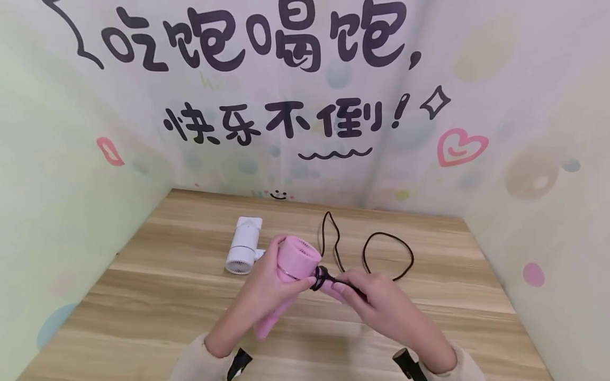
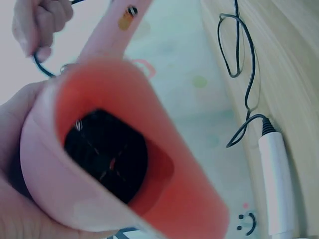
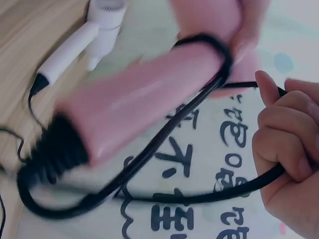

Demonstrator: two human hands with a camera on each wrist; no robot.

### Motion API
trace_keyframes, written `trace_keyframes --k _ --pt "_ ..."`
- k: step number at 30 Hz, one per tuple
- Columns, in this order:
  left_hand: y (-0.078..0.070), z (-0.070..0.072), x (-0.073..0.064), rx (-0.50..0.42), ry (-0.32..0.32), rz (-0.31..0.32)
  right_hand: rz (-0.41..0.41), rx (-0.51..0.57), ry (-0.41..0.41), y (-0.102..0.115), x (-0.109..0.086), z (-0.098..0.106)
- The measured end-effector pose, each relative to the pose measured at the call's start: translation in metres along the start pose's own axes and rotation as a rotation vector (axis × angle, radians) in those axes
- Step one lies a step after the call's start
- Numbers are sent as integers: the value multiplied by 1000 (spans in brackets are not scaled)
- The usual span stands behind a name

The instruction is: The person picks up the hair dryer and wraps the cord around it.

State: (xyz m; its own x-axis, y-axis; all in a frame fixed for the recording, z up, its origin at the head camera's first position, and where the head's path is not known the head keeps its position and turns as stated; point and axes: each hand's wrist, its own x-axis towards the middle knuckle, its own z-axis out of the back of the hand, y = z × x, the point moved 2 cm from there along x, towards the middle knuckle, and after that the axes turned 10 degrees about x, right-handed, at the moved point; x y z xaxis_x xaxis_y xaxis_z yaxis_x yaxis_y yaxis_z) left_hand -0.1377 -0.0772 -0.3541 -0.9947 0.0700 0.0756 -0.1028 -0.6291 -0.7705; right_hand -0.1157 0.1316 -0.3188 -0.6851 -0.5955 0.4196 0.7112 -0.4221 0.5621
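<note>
My left hand grips a pink hair dryer by its barrel, above the table. In the left wrist view its wide nozzle opens toward the camera. The dryer's black cord comes out of the handle end and loops round the handle near the barrel. My right hand holds a length of this cord in curled fingers, just right of the handle. My left thumb lies close to the looped cord.
On the wooden table, a white hair dryer lies left of the pink one. Loops of thin black cord lie behind my right hand. A printed cloth backdrop stands along the table's back.
</note>
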Motion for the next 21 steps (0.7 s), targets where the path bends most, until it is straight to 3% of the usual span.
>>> trace_keyframes --k 6,11,16,21 --pt "5 0 3 -83 -95 -8 -46 44 14 7 -3 -9" --pt "3 3 3 -148 -141 -17 -75 111 108 6 -2 -23" --pt "1 4 3 -227 -135 -10 -146 178 177 -1 0 -36" --pt "0 4 1 -304 -112 1 -146 187 188 -8 3 -44"
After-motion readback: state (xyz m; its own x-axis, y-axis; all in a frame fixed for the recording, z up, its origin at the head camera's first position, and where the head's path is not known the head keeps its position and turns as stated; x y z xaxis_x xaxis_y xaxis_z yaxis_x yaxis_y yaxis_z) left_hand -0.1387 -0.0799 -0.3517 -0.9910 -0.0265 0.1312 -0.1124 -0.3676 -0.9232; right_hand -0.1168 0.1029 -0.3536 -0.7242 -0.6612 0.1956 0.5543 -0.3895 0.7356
